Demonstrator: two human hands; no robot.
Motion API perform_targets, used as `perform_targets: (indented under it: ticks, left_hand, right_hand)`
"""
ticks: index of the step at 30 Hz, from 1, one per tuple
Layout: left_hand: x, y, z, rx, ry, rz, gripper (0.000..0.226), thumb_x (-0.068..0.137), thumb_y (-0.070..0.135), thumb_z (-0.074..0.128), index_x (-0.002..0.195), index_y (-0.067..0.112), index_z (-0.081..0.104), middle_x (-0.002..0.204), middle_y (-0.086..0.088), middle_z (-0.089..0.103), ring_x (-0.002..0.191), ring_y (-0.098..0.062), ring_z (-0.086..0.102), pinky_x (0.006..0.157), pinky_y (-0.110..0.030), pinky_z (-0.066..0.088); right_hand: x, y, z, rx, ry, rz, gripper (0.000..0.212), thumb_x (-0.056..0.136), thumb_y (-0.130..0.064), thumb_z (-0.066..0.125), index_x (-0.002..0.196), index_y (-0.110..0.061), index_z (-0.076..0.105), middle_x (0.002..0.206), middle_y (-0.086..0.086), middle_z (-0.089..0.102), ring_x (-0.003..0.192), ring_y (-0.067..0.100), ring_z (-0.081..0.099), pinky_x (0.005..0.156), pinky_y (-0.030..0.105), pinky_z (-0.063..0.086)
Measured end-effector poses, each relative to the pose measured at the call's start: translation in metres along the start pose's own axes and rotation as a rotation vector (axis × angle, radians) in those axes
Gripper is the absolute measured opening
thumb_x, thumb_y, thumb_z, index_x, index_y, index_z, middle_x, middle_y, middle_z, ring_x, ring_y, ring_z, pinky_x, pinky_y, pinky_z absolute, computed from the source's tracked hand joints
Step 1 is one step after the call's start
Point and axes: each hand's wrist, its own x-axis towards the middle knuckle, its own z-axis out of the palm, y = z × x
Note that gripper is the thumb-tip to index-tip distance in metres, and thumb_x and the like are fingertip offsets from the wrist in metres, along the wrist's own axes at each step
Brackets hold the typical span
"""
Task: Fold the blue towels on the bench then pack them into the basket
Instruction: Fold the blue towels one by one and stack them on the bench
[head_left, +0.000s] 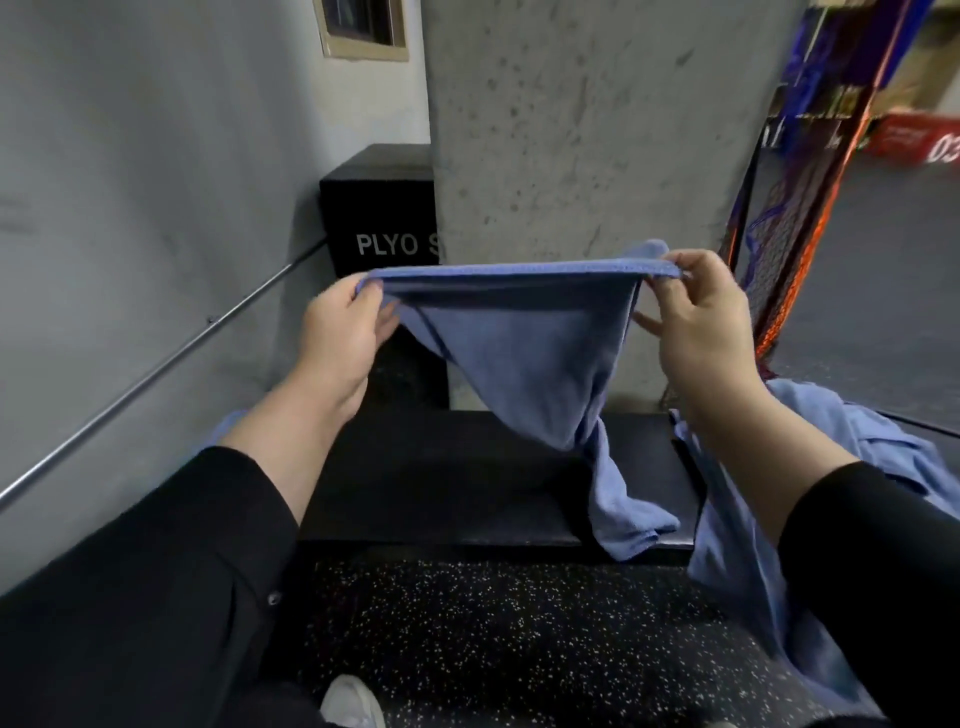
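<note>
A blue towel hangs stretched in the air above the black bench. My left hand pinches its top left corner and my right hand pinches its top right corner. The top edge runs taut between the two hands. Below, the cloth narrows into a twisted tail whose end lies on the bench's right part. A heap of other blue towels lies on the bench's right end and drapes over its front edge. No basket shows in this view.
A black plyo box stands behind the bench beside a concrete pillar. A metal rail runs along the grey wall on the left. Netting hangs at the right. Speckled rubber floor lies in front of the bench.
</note>
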Motion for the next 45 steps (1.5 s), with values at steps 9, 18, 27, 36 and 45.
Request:
perform_targets:
  ticks: [9,18,27,36,45]
  left_hand:
    - [0.001,0.053,-0.001,0.303,0.072,0.19,0.022,0.103,0.017,0.055,0.083,0.018,0.065,0.068,-0.004,0.063,0.052,-0.012,0.062,0.052,-0.025,0.049]
    - [0.004,-0.004,-0.011,0.642,-0.127,-0.212,0.031,0.102,0.027,0.054,0.073,0.016,0.051,0.057,-0.005,0.047,0.039,-0.017,0.048,0.048,-0.025,0.032]
    - [0.071,-0.034,0.032,0.306,-0.151,-0.373,0.031,0.11,0.032,0.033,0.128,0.017,0.054,0.119,-0.01,0.069,0.118,-0.026,0.064,0.092,-0.046,0.052]
    - [0.149,0.05,0.069,0.194,0.015,0.247,0.019,0.104,0.035,0.038,0.09,0.029,0.05,0.099,0.006,0.06,0.092,-0.011,0.054,0.092,-0.038,0.048]
    - [0.102,0.041,0.04,0.388,0.11,0.432,0.018,0.106,0.024,0.044,0.094,0.024,0.057,0.072,0.014,0.051,0.059,0.002,0.042,0.061,-0.02,0.036]
  right_hand:
    - [-0.001,-0.033,-0.032,-0.294,0.045,-0.071,0.025,0.099,-0.031,0.055,0.088,-0.012,0.066,0.077,0.017,0.066,0.067,0.031,0.056,0.066,0.045,0.052]
    - [-0.003,0.016,-0.031,-0.173,-0.213,0.437,0.023,0.105,-0.027,0.049,0.109,-0.005,0.054,0.087,0.017,0.059,0.067,0.044,0.072,0.066,0.053,0.062]
    - [0.079,0.052,0.023,-0.648,-0.215,0.102,0.023,0.105,-0.022,0.045,0.093,-0.003,0.052,0.091,0.014,0.057,0.08,0.027,0.05,0.067,0.035,0.032]
    - [0.15,-0.045,0.044,-0.222,0.129,-0.329,0.02,0.107,-0.029,0.038,0.094,-0.014,0.045,0.073,-0.011,0.042,0.06,0.003,0.035,0.061,0.026,0.03]
    - [0.116,-0.02,0.003,-0.26,0.181,-0.281,0.02,0.105,-0.032,0.044,0.098,-0.017,0.055,0.079,-0.012,0.054,0.07,0.003,0.048,0.069,0.032,0.042]
